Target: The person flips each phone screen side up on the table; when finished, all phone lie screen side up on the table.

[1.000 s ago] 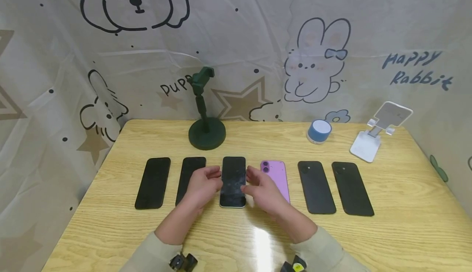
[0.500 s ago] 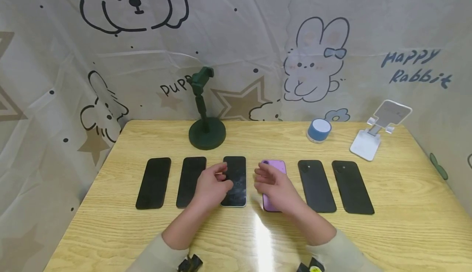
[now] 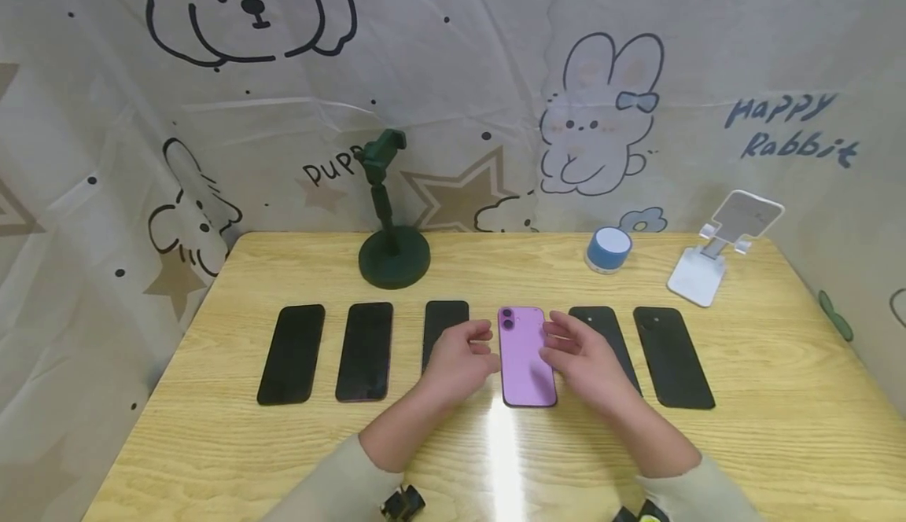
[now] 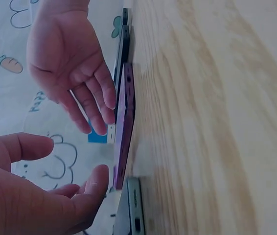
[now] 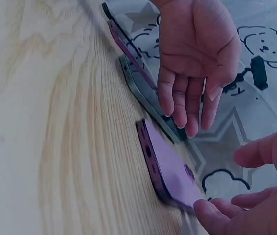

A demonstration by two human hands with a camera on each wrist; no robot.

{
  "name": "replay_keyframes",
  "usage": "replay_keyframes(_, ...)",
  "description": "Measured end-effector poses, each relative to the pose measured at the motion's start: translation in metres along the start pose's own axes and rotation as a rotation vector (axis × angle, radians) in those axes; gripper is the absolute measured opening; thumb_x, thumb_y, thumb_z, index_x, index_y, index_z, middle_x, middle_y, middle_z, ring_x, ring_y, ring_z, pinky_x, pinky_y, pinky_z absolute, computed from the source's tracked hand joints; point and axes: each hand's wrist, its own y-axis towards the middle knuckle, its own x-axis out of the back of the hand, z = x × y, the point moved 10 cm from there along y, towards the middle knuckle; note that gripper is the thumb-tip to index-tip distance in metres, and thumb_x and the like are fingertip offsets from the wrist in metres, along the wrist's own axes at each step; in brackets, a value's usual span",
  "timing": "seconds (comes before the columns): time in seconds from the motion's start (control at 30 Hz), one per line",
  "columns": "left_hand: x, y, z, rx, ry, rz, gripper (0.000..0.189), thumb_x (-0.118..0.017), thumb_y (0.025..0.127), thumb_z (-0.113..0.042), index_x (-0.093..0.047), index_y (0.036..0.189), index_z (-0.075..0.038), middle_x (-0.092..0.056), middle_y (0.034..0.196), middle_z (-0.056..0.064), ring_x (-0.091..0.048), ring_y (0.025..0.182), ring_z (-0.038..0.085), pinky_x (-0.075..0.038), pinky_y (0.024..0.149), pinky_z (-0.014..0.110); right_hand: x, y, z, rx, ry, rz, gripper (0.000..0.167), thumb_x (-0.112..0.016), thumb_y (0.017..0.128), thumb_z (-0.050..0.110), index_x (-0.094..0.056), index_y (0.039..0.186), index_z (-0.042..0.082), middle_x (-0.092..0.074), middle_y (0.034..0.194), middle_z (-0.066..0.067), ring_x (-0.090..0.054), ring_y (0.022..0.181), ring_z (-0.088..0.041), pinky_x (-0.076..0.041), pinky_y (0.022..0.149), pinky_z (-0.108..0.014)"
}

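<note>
A purple phone (image 3: 527, 361) lies back up in the middle of the row, its two camera lenses at the far left corner. My left hand (image 3: 458, 363) hovers at its left side, partly covering a black-screened phone (image 3: 444, 314). At the purple phone's right side is my right hand (image 3: 586, 365), which hides part of a dark phone (image 3: 602, 319). Both hands have relaxed, slightly bent fingers and hold nothing. In the left wrist view, a gap shows between the left hand (image 4: 40, 196) and the purple phone (image 4: 125, 127). Whether the right fingertips touch its edge I cannot tell.
Two black phones (image 3: 292, 355) (image 3: 364, 351) lie at the left, another dark phone (image 3: 674, 358) at the right. Behind stand a green phone stand (image 3: 393, 257), a blue and white cylinder (image 3: 609, 251) and a white folding stand (image 3: 697, 274). A printed cloth (image 3: 453, 74) hangs behind the table.
Both hands have shifted rightward, from either side of the black-screened phone to either side of the purple one. The phones have kept their places in the row.
</note>
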Motion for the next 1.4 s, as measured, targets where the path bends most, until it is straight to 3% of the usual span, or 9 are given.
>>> replay_keyframes(0.37,-0.021,0.005,0.008,0.092,0.03,-0.072,0.069,-0.072,0.076,-0.002,-0.051,0.142,0.005,-0.057,0.134,0.018,-0.056,0.119,0.033,-0.048,0.097,0.043,0.006,-0.002,-0.007,-0.029,0.038,0.001,0.067,-0.063,0.095,0.007,-0.03,0.152,-0.005,-0.042,0.147,-0.026,-0.045,0.132,-0.04,-0.049,0.096,-0.044)
replay_keyframes(0.53,-0.023,0.003,0.005,0.091,0.031,-0.129,0.071,-0.072,0.076,-0.003,-0.049,0.143,0.005,-0.058,0.131,0.02,-0.057,0.116,0.032,-0.049,0.095,0.043,0.006,-0.002,-0.008,-0.047,0.061,-0.045,0.067,-0.063,0.095,0.006,-0.031,0.153,-0.002,-0.04,0.15,-0.022,-0.044,0.133,-0.04,-0.051,0.094,-0.043)
replay_keyframes(0.83,-0.025,0.004,0.006,0.114,-0.069,-0.188,0.074,-0.071,0.075,0.001,-0.047,0.145,0.003,-0.057,0.13,0.017,-0.057,0.114,0.03,-0.051,0.093,0.04,0.005,0.0,-0.011,-0.083,-0.021,-0.071,0.068,-0.064,0.09,-0.005,-0.034,0.152,-0.003,-0.042,0.147,-0.024,-0.053,0.122,-0.039,-0.054,0.088,-0.041)
replay_keyframes(1.03,-0.031,0.005,0.013,0.141,-0.173,-0.199,0.077,-0.066,0.07,0.01,-0.046,0.144,0.006,-0.054,0.128,0.017,-0.055,0.11,0.03,-0.053,0.086,0.036,0.001,0.0,-0.016,-0.072,-0.052,-0.087,0.069,-0.063,0.084,-0.014,-0.041,0.149,-0.003,-0.052,0.136,-0.03,-0.057,0.118,-0.042,-0.054,0.088,-0.046)
replay_keyframes(1.2,-0.032,0.006,0.014,0.126,-0.207,-0.188,0.075,-0.062,0.069,0.016,-0.047,0.142,0.007,-0.056,0.122,0.017,-0.06,0.1,0.027,-0.056,0.08,0.033,0.008,-0.004,-0.018,-0.077,0.068,-0.15,0.064,-0.065,0.084,-0.015,-0.049,0.144,-0.002,-0.055,0.132,-0.026,-0.056,0.119,-0.037,-0.052,0.091,-0.04)
replay_keyframes(1.4,-0.034,0.01,0.016,0.111,-0.234,-0.136,0.063,-0.06,0.072,0.021,-0.055,0.134,0.008,-0.061,0.099,0.011,-0.062,0.09,0.022,-0.056,0.075,0.03,0.014,-0.007,-0.022,-0.111,0.238,-0.197,0.058,-0.065,0.087,-0.013,-0.054,0.141,0.002,-0.056,0.135,-0.02,-0.057,0.117,-0.032,-0.055,0.083,-0.034)
